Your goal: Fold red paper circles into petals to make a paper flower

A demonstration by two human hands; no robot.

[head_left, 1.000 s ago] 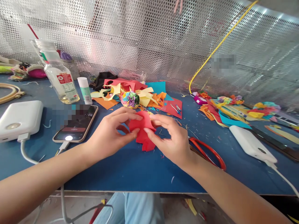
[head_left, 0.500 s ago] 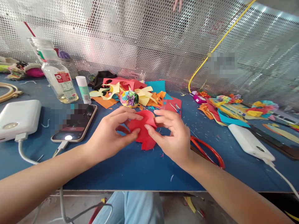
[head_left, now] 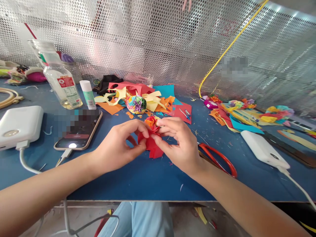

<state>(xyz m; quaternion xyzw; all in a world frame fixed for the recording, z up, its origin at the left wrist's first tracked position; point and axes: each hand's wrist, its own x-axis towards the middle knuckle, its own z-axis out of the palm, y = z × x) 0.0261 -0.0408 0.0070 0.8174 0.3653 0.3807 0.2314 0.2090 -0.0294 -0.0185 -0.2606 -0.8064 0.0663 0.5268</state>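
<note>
Between my two hands is a red paper flower with orange folded paper at its top, held just above the blue table. My left hand pinches its left side between thumb and fingers. On the right side, my right hand grips it with the thumb in front and the fingers curled behind. The fingers cover part of the flower's middle. Behind it sits a multicoloured paper ball among paper scraps. Red-handled scissors lie beside my right wrist.
At left are a glass bottle, a glue stick, a phone and a white power bank with cables. Another power bank and paper flowers lie at right. A perforated metal panel stands behind.
The red paper has been tipped and folded between my fingers, and orange folded paper now shows at its top. Both hands have shifted slightly and stay on it.
</note>
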